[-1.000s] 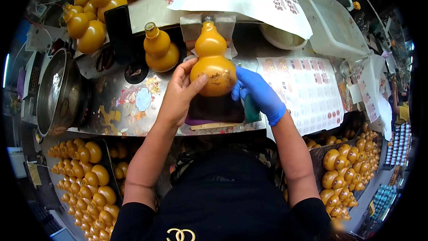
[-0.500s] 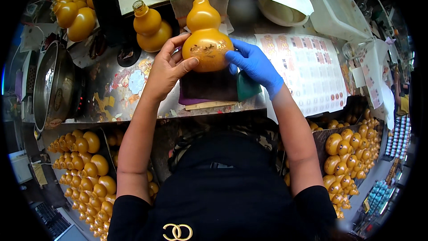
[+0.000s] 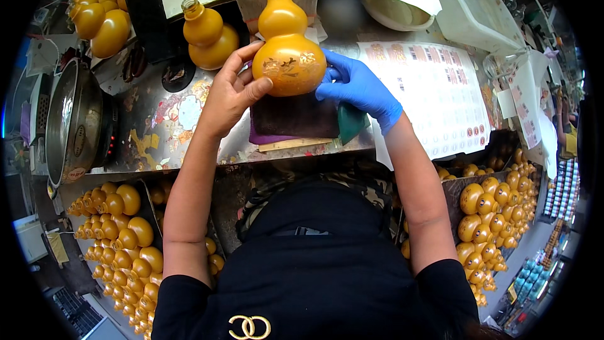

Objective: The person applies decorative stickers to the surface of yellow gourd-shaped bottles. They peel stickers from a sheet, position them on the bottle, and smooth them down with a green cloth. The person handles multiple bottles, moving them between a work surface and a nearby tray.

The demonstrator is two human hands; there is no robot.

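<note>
A yellow gourd-shaped bottle (image 3: 286, 28) lies tilted over the work surface, its neck away from me on a grey cloth (image 3: 248, 6). Dark lettering with gold patches crosses its larger bulb. My bare left hand (image 3: 239, 91) holds that bulb's left side, thumb in front and fingers partly hidden round the edge. On the opposite side, my right hand (image 3: 362, 88) in a blue glove grips the bulb with its fingertips, some of them hidden behind it. Below the bottle is a dark block or pad (image 3: 292, 116), with purple and green cloth (image 3: 352, 123) at its sides.
Another yellow gourd bottle (image 3: 211, 34) stands left, near a black phone (image 3: 148, 19). A metal pan (image 3: 69, 119) sits at the far left. Printed sticker sheets (image 3: 434, 97) lie right, below a white tray (image 3: 472, 9). Many gourd bottles (image 3: 129, 233) fill crates on both sides below.
The bottle has turned slightly, so its lettering shows more plainly. My gloved right thumb sits a little lower beside the bulb. My left hand keeps its hold.
</note>
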